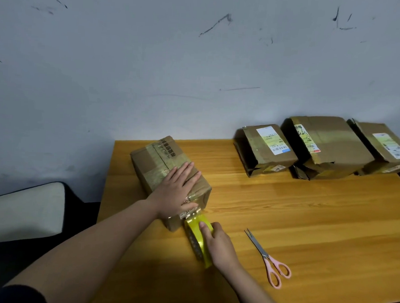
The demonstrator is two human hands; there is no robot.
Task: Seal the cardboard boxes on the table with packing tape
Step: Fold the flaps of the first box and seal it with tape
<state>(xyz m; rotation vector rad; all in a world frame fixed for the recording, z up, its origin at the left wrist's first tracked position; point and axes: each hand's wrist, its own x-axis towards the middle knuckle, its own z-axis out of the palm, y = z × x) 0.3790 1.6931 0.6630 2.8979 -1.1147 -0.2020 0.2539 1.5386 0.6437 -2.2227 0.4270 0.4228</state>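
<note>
The left hand (pixel 177 192) is laid flat, fingers spread, on the top of a cardboard box (pixel 169 180) near the left edge of the table (pixel 307 215), pressing down over the taped seam. The right hand (pixel 217 245) is closed around a roll of yellow packing tape (pixel 195 237), which is held on edge just beside the near end of the box; a short stretch of tape is seen running from the roll up to the box's near top edge. The box is set at an angle, its far end turned toward the wall (pixel 152 67), and dark printed characters are visible on its top. A pair of pink-handled scissors (pixel 267 259) is lying on the wood to the right of the right hand, blades slightly parted and pointed away. Three further cardboard boxes (pixel 322 146), each bearing a white shipping label, are lined up against the wall along the far right of the table, with their near flaps loose.
</note>
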